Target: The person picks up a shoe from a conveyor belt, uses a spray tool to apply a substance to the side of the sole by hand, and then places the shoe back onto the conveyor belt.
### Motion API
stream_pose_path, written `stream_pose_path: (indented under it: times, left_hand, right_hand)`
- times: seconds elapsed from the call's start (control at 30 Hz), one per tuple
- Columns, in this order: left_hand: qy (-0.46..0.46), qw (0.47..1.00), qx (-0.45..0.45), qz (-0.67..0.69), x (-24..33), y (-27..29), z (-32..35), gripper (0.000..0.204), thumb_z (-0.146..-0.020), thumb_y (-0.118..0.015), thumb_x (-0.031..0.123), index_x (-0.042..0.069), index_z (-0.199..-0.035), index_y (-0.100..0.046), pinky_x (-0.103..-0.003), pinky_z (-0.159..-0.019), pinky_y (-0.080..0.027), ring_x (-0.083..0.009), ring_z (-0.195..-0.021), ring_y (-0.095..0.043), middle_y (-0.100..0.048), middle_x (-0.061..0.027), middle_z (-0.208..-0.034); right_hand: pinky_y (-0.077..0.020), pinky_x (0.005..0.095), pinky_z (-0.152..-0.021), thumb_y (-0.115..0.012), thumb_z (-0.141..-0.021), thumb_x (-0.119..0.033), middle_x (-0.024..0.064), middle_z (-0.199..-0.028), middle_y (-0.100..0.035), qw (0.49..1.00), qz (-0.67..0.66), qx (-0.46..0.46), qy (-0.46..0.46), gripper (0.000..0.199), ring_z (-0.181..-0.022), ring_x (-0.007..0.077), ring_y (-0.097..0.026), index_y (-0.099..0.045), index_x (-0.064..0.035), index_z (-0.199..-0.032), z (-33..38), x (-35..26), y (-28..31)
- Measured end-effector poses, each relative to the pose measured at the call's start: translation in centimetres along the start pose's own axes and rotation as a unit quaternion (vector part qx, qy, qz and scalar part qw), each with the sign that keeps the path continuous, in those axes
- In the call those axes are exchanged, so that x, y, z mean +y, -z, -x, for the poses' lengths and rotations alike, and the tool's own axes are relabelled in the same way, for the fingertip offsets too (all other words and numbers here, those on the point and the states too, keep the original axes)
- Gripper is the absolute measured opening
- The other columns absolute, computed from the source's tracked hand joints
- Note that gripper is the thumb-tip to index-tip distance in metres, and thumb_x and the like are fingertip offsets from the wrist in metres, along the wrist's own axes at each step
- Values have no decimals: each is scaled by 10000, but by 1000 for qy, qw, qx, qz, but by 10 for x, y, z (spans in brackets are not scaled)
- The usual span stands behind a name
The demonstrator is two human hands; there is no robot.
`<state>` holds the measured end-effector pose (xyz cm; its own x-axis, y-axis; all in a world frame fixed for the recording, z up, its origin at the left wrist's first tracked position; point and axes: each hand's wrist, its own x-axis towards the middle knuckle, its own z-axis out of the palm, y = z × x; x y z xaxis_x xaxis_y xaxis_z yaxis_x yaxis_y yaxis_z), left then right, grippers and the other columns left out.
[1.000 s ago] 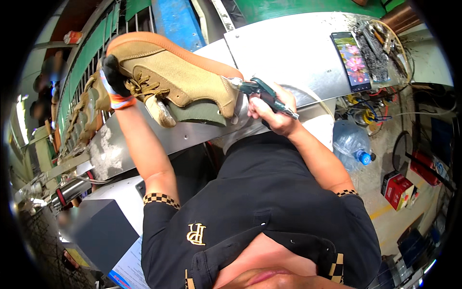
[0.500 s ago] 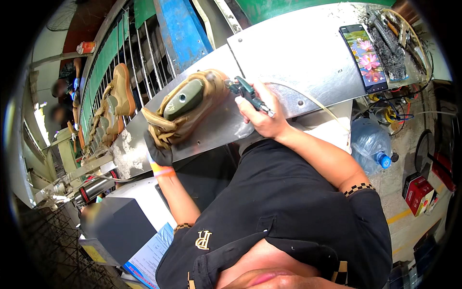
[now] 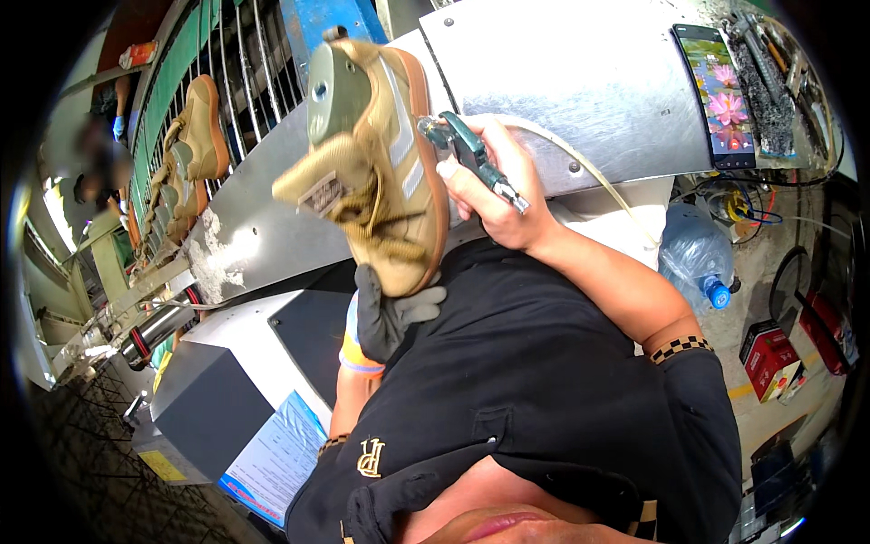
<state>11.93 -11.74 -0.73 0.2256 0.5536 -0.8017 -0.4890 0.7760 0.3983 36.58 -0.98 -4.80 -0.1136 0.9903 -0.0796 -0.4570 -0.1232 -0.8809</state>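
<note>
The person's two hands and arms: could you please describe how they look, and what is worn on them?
The left hand wears a dark grey glove, with an orange, pale-edged band at the wrist. The right hand has no glove. Both forearms are bare below short black sleeves with checkered trim.

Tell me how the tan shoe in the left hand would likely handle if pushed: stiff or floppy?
The tan shoe would probably be stiff and heavy for its size, since a solid-looking green form sits in its opening. Its tongue, jutting outward, likely flexes more easily.
</note>
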Motion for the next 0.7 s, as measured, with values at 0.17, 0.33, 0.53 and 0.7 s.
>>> stream_pose_path:
  times: [0.17, 0.33, 0.53, 0.7]
  left_hand:
    - [7, 999, -38, -19, 10, -54, -28, 835, -969, -380, 628, -90, -1395, -380, -420, -826, -603, -375, -1018, -677, -605, -290, -1216]
    - [73, 992, -105, -23, 13, -58, -39, 894, -947, -350, 675, -94, -1403, -361, -444, -878, -579, -378, -1046, -667, -591, -298, -1241]
    - [144, 971, -186, -36, 5, -81, -54, 965, -901, -355, 731, -58, -1455, -299, -475, -961, -521, -383, -1173, -599, -542, -305, -1310]
    - [120, 947, -279, -106, -5, -128, -82, 1131, -785, -329, 858, -46, -1465, -306, -427, -984, -498, -321, -1175, -594, -568, -234, -1290]
  right_hand:
    - [-427, 242, -509, -607, -926, -135, 17, -704, -560, 993, -94, -35, -65, 268, -541, 74, -510, -521, 20, -1128, -1, -22, 17]
    - [-445, 244, -503, -598, -931, -126, 18, -724, -540, 991, -72, -28, -110, 226, -548, 67, -504, -526, 20, -1088, 28, -33, 30]
    - [-443, 236, -499, -596, -932, -107, 19, -747, -545, 990, -16, -13, -142, 243, -550, 62, -506, -525, 19, -1127, 55, -53, 42]
    - [-425, 230, -496, -598, -924, -86, 9, -699, -544, 988, 18, 36, -148, 279, -535, 59, -495, -528, 25, -1169, 56, -85, 44]
